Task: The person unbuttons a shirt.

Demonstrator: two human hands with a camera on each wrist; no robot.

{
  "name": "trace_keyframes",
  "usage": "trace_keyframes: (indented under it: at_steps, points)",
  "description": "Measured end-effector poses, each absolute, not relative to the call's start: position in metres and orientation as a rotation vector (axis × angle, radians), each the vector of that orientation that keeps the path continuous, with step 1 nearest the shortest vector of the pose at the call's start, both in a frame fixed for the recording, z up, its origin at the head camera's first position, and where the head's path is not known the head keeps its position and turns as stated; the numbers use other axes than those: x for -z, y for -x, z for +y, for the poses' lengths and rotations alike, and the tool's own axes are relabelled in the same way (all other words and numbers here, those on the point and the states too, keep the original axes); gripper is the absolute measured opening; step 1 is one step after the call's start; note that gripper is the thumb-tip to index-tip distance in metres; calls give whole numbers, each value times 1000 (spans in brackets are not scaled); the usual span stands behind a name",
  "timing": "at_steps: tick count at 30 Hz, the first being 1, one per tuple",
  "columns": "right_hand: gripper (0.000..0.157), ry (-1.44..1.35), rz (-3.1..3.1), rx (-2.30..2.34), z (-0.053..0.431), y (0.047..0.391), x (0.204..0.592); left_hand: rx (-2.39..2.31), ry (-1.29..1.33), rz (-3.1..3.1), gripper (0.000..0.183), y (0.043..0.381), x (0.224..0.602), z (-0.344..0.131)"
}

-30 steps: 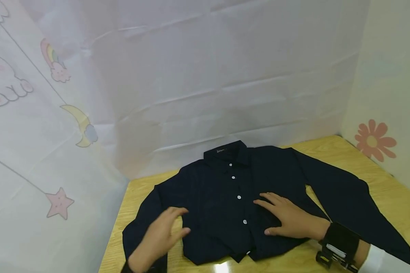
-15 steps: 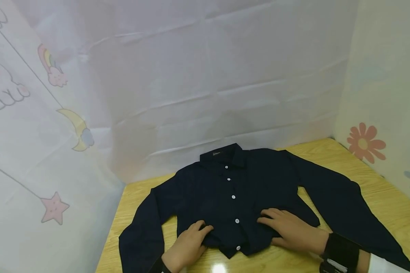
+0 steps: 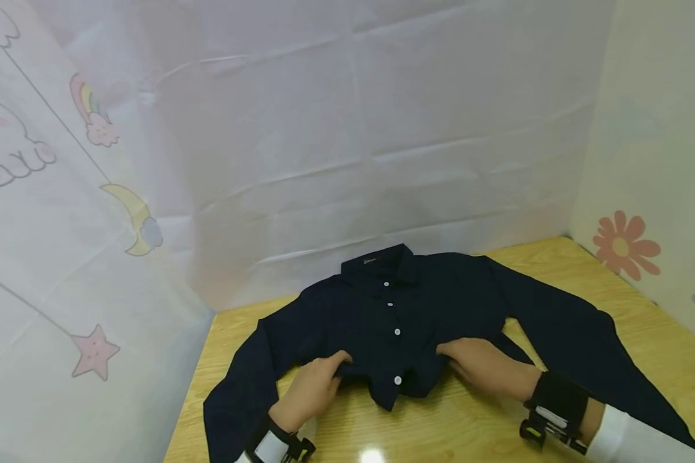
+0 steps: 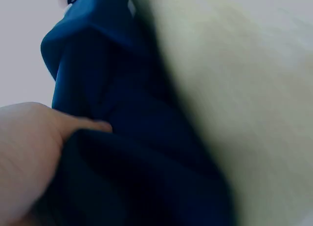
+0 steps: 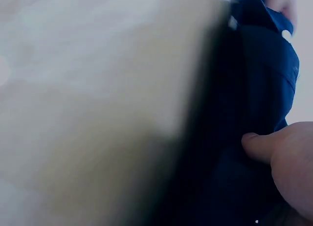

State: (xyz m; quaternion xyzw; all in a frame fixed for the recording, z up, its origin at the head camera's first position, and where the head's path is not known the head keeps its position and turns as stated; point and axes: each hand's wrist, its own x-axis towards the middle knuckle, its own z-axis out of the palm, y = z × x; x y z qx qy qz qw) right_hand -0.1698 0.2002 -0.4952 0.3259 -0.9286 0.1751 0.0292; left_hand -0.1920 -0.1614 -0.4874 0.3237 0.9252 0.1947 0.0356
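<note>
A dark navy button-up shirt (image 3: 359,321) lies front up, its collar (image 3: 408,265) toward the back wall and its sleeves spread to both sides. My left hand (image 3: 311,391) grips the lower part of the shirt body left of the white buttons. On the other side my right hand (image 3: 489,368) holds the body's lower right part. Between them the lower edge hangs in a drooping point below a button (image 3: 398,381). Both wrist views show a thumb pressed on the dark cloth (image 4: 132,108); the other fingers are mostly hidden by fabric.
The shirt is on a wood-grain table (image 3: 417,431), with its back edge against a white cloth wall (image 3: 382,128). Printed side panels stand at left and right, the right one bearing a red flower (image 3: 620,247). The right sleeve (image 3: 585,341) reaches toward the table's front right.
Both hands came to the lower part of the shirt and took hold of it. The lower edge has moved up toward the collar, baring more table in front.
</note>
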Motion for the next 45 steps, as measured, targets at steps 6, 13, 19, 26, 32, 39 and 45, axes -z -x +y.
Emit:
trace_keyframes:
  at_steps: [6, 13, 19, 26, 32, 39, 45]
  points:
    - [15, -909, -2835, -920, 211, 192, 439, -1090, -919, 2591, 17, 225, 441, -175]
    - [41, -560, -2612, -423, 206, 220, 443, -786, -628, 3297, 38, 248, 434, -165]
    - [39, -709, -2623, -234, 205, 198, 468, -504, -1051, 3247, 32, 225, 462, -150]
    - [29, -909, -2849, -230, 209, 189, 494, -173, -1100, 3048, 30, 218, 496, -150]
    - [9, -719, -2740, -695, 223, 201, 474, -883, -998, 2959, 20, 234, 467, -171]
    - [15, -463, -2678, -927, 236, 215, 456, -1160, -708, 3068, 18, 248, 445, -186]
    - [33, -531, -2868, -791, 237, 207, 474, -657, -732, 3074, 50, 237, 470, -183]
